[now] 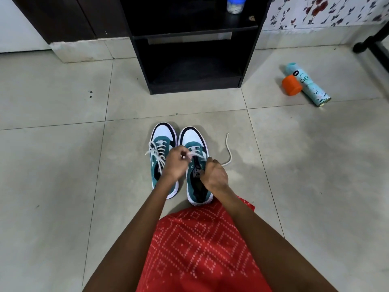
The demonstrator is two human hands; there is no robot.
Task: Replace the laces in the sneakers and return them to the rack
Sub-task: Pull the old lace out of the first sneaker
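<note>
Two teal, white and navy sneakers stand side by side on the tiled floor, toes pointing away from me. The left sneaker [161, 144] is laced with a white lace that hangs loosely over its left side. The right sneaker [192, 138] is only partly laced. My left hand [175, 163] pinches one part of the white lace above its eyelets. My right hand [214, 175] grips the lace at the shoe's right side. The lace's free end [228, 148] trails across the floor to the right.
A black rack [189, 45] with open shelves stands straight ahead beyond the sneakers, its bottom shelf bare. A plastic jar [235, 4] sits on an upper shelf. A light blue spray can [311, 87] and an orange cap [291, 85] lie on the floor at right.
</note>
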